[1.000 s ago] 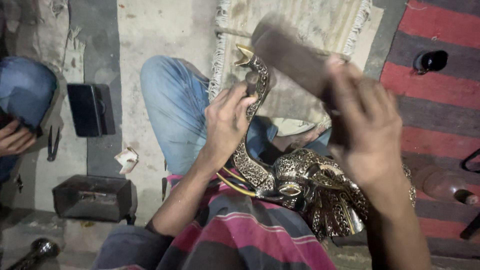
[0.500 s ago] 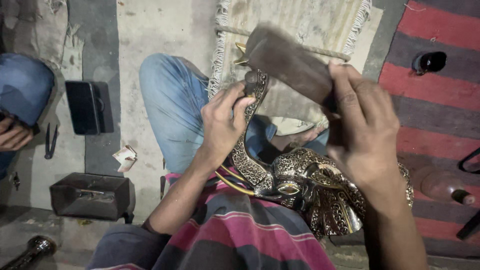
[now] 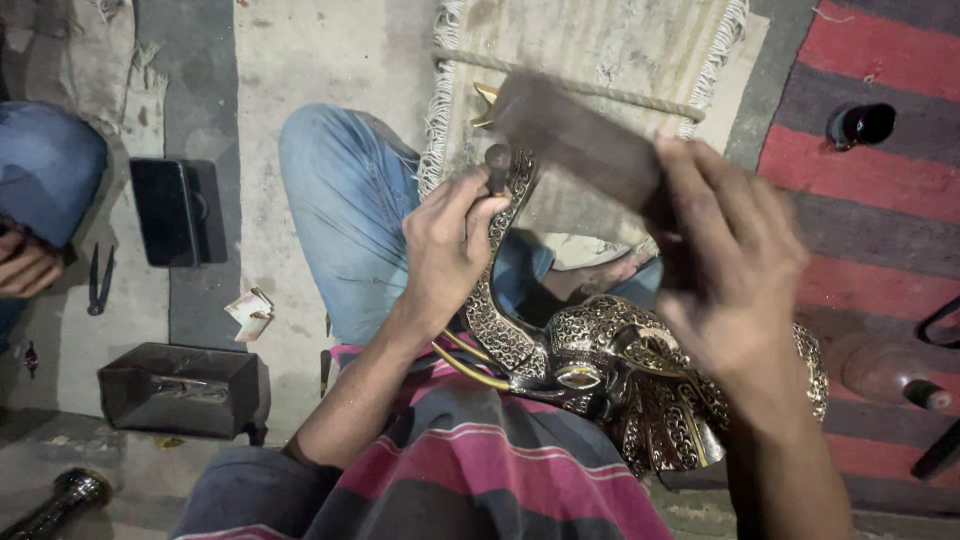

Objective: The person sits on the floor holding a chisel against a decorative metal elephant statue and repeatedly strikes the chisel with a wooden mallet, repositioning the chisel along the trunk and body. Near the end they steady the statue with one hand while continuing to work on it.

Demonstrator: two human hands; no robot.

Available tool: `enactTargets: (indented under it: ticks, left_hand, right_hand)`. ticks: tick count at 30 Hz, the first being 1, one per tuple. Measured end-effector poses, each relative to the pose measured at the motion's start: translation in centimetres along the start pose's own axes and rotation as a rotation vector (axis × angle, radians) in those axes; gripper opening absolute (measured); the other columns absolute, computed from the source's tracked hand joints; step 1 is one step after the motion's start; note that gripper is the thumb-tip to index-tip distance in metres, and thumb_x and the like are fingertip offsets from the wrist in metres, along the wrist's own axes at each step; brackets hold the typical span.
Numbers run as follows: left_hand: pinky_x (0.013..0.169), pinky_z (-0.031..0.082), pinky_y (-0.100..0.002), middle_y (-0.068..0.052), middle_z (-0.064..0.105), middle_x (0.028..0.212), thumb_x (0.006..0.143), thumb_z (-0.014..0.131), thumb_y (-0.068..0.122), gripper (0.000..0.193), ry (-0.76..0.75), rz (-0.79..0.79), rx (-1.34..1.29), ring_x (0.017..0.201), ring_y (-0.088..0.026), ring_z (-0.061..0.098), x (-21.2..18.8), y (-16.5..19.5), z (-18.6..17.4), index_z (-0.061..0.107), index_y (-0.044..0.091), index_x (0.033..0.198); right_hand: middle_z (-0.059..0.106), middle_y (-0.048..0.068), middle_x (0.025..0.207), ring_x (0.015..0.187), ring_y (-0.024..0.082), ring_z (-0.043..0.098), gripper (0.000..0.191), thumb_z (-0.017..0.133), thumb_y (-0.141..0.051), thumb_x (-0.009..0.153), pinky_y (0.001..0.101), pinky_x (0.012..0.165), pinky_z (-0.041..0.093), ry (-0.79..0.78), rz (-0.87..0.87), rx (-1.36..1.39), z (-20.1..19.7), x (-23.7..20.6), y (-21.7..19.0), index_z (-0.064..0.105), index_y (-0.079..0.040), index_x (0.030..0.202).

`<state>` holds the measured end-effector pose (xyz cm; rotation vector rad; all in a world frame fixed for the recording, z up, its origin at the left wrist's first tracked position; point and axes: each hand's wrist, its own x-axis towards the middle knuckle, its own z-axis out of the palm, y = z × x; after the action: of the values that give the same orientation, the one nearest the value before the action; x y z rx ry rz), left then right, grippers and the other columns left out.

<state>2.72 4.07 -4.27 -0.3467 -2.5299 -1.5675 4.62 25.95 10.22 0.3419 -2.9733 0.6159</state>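
1. The left hand (image 3: 445, 255) sits at the centre of the frame, its fingers closed around a short dark punch (image 3: 497, 165) that stands roughly upright with its top showing above the thumb.
2. The punch's lower end is hidden behind the fingers, against the curved neck of an ornate brass figure (image 3: 620, 375); whether the tip touches the metal cannot be told.
3. The right hand (image 3: 735, 275) is at the right of centre, blurred, and clamped around the handle end of a dark wooden mallet (image 3: 575, 140).
4. The mallet's broad head slants up and to the left, just above and beside the top of the punch; it is blurred too, so contact cannot be judged.
5. The brass figure lies across the person's lap in the lower centre, its patterned neck curving up toward the left hand and a pointed golden tip showing at the top, by the mallet head.
6. Under the figure is a striped red and grey cloth (image 3: 470, 470), with a blue-jeaned knee (image 3: 345, 200) at the upper left of it.
7. A fringed beige mat (image 3: 620, 50) fills the top centre, with a red-striped rug at the right edge.
8. A dark metal box (image 3: 180, 388) sits lower left, a flat black case (image 3: 178, 210) above it.
9. Another person's hand (image 3: 25, 268) shows at the left edge.
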Motion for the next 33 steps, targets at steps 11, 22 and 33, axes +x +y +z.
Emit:
enactTargets:
  ticks: [11,22,33]
  left_hand:
    - [0.074,0.053,-0.042,-0.017,0.069,0.096,0.094,0.071,-0.003,0.022,-0.045,0.006,0.023,0.086,-0.035,0.069,0.0,0.4,-0.6,0.065,-0.001,0.115]
    - [0.073,0.052,-0.043,-0.017,0.069,0.095,0.092,0.070,-0.003,0.025,-0.086,0.024,0.012,0.085,-0.035,0.068,0.2,0.6,-1.2,0.065,0.000,0.116]
    - [0.075,0.054,-0.043,-0.017,0.070,0.095,0.092,0.069,-0.003,0.021,-0.067,-0.009,0.046,0.087,-0.036,0.069,-0.4,0.2,-0.9,0.066,0.000,0.113]
  right_hand:
    - [0.062,0.021,0.135,0.108,0.035,0.063,0.082,0.063,0.002,0.065,0.0483,0.089,0.047,-0.078,-0.097,-0.286,0.1,0.2,-0.1,0.056,-0.006,0.147]
    - [0.062,0.021,0.134,0.115,0.037,0.063,0.083,0.059,0.003,0.065,0.0489,0.095,0.053,-0.009,-0.036,-0.091,-0.1,-0.5,0.1,0.053,-0.006,0.148]
    - [0.067,0.018,0.127,0.095,0.034,0.064,0.077,0.069,-0.002,0.063,0.0467,0.080,0.053,-0.077,-0.183,-0.308,0.6,-0.2,1.0,0.062,-0.010,0.140]
